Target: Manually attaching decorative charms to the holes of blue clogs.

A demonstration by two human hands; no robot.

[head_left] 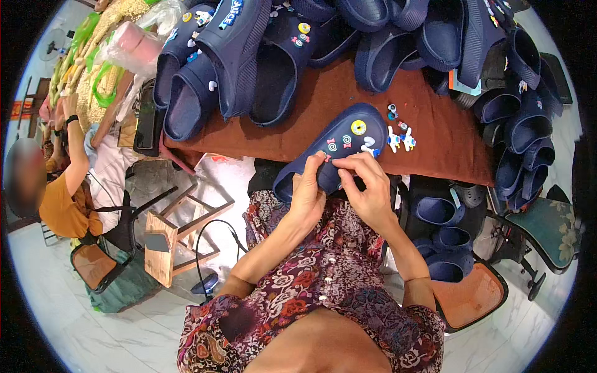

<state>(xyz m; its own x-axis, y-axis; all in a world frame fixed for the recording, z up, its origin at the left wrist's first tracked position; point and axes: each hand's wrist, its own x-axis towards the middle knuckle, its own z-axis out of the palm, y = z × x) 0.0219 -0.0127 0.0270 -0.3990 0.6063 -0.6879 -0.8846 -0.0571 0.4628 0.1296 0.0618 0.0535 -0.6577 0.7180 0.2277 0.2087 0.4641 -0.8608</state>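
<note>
A dark blue clog (354, 119) rests near the table's front edge, its toe pointing away to the right. Its upper bears a yellow round charm (358, 127), swirl candy charms (331, 145) and a white-and-blue figure charm (370, 150). My left hand (308, 189) grips the clog's near left side, thumb up by a pink candy charm. Over the clog's near side, my right hand (370, 186) is closed in a pinch; what its fingertips hold, if anything, is hidden. Loose white figure charms (401, 138) and small candy charms (392, 112) lie right of the clog.
More blue clogs are heaped along the far side and right of the brown table cover (435, 149). Below right stand more clogs (449, 264) and an orange-seated chair (476, 295). At left are a wooden stool (160, 258), a phone (147, 118) and another person (65, 193).
</note>
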